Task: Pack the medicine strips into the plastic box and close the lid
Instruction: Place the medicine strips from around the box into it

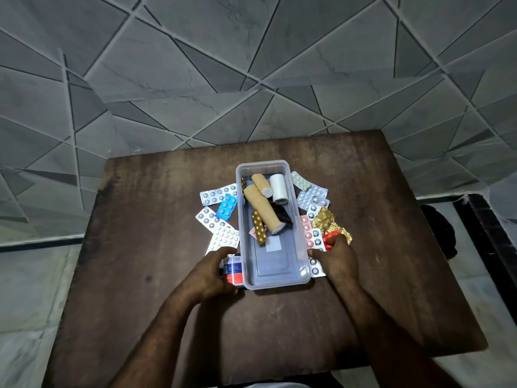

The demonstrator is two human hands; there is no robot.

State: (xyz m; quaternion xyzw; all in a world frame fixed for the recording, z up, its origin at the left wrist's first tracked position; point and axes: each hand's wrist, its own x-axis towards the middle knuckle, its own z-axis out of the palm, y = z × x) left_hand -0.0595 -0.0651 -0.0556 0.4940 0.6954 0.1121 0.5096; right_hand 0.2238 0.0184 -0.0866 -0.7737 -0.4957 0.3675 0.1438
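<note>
A clear plastic box (pixel 279 280) stands open in the middle of the brown table. Inside it lie two tan bandage rolls (pixel 261 208), a white roll (pixel 279 189), a dark packet and a gold strip (pixel 258 226). Silver and blue medicine strips (pixel 221 208) lie left of the box. Silver, pink, gold and red strips (pixel 314 203) lie to its right. My left hand (pixel 208 273) rests at the box's near-left corner, closed around a red, white and blue pack (pixel 234 271). My right hand (pixel 337 260) presses on silver strips (pixel 316 268) at the near-right corner. No lid is visible.
The square brown table (pixel 173 219) stands against a grey tiled wall (pixel 251 79). A dark object (pixel 439 231) sits on the floor beyond the table's right edge. Pale floor shows on both sides.
</note>
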